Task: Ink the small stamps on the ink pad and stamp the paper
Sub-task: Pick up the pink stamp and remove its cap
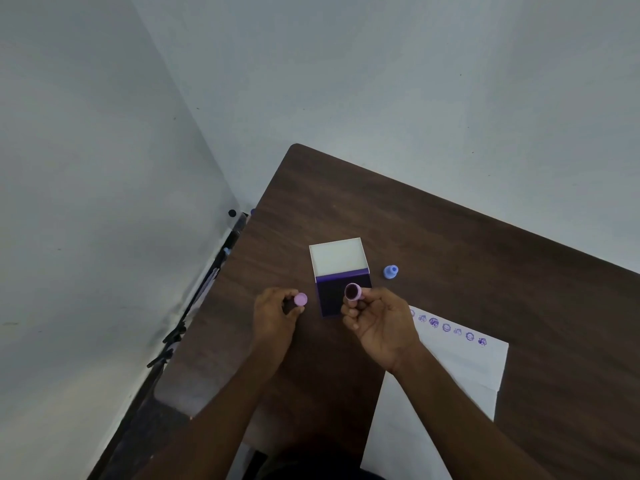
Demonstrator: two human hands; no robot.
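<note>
My right hand (379, 325) holds a small pink stamp (353, 292) with its dark inked face turned up toward me, just over the near part of the ink pad (330, 297). The pad's dark purple surface lies open, its white lid (339, 256) folded back behind it. My left hand (273, 315) pinches a pink round cap (300, 299) left of the pad. A white paper (450, 372) lies at the right, a row of several purple stamp prints (446, 328) along its far edge; my right hand hides the row's left end.
A blue stamp (391, 271) stands on the dark wooden table (450, 244) right of the pad's lid. The table's left edge runs beside a grey wall, with a black tripod-like stand (180, 327) in the gap. Walls close off the far side.
</note>
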